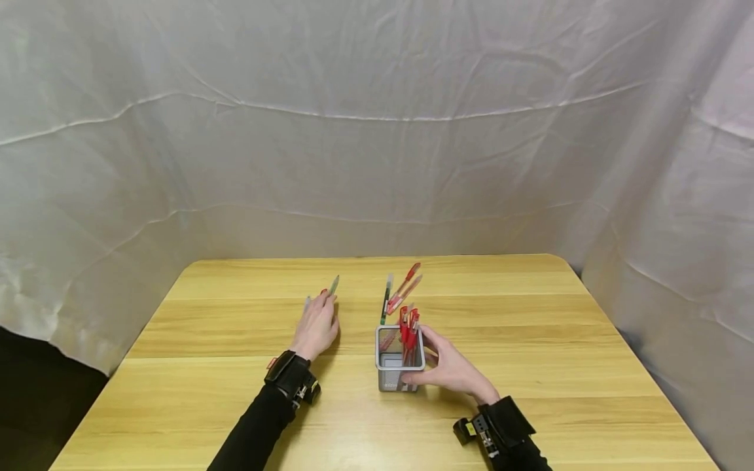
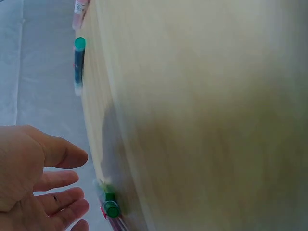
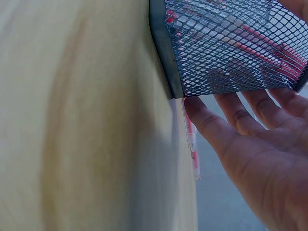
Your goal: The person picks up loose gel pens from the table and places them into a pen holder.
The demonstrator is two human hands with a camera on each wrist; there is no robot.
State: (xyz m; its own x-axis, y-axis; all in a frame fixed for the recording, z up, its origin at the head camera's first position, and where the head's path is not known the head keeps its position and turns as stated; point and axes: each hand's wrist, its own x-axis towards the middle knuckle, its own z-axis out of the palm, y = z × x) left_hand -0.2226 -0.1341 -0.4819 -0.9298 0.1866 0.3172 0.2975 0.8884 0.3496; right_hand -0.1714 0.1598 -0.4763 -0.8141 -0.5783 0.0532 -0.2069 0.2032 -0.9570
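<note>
Nearest, the right hand (image 1: pixel 450 373) has its grip clamped on the mesh pen holder (image 1: pixel 389 381), thumb across the near wall, fingers along the right side. The holder stands upright on the tabletop (image 1: pixel 506 314), its long axis vertical and its mouth upward. The red pens (image 1: pixel 405 330) inside lean with their red ends up. A push on the rim could tip it, as the pens crowd one side, and a squeeze might drag it sideways.

Farther off and to the left, the left hand (image 1: pixel 317 327) reaches over a few pens, thumb and fingers apart, holding nothing. The green-tipped pen (image 1: pixel 334 284) points away and slightly right. Fingers closing off-centre could roll these pens or catch two together.

Just beyond the holder, the dark pen (image 1: pixel 385 302) lies lengthwise, green end near, clear end away; beside it, two loose red pens (image 1: pixel 406 286) slant away rightward.
</note>
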